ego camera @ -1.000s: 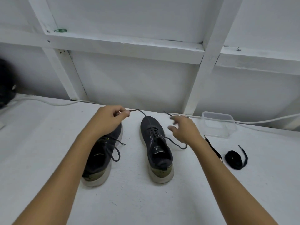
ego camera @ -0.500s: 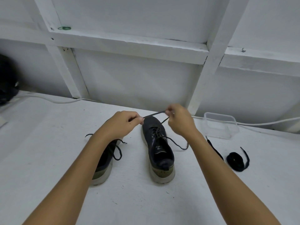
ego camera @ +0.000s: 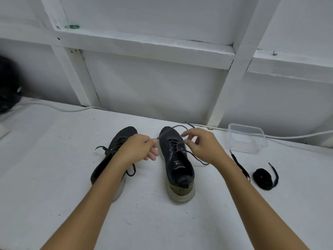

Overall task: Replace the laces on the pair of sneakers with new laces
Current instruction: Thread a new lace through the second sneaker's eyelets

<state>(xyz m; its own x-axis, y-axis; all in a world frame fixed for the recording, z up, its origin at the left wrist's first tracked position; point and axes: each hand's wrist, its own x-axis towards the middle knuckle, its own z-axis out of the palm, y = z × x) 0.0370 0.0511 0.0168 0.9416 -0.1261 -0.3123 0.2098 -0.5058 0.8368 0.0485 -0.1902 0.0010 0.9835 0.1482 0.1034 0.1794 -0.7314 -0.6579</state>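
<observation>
Two dark sneakers stand side by side on the white table, toes toward the wall. The left sneaker (ego camera: 124, 136) lies partly under my left forearm, its lace loose. The right sneaker (ego camera: 177, 165) is between my hands. My left hand (ego camera: 138, 149) pinches one end of the right sneaker's old lace (ego camera: 177, 126), which runs blurred over the toe and loops behind my right hand. My right hand (ego camera: 202, 146) hovers over the lacing with thumb and forefinger apart and nothing visibly held. Another strand trails right of the sneaker. A coiled new black lace (ego camera: 264, 177) lies to the right.
A second black lace (ego camera: 240, 166) lies stretched beside my right forearm. A clear plastic container (ego camera: 247, 139) stands by the wall at the right. A white cable (ego camera: 295, 137) runs along the wall's foot. A dark object (ego camera: 8, 87) sits at the far left.
My left hand has pulled the lace end down and left, toward the gap between the sneakers. My right hand let go of the lace and dropped lower over the right sneaker.
</observation>
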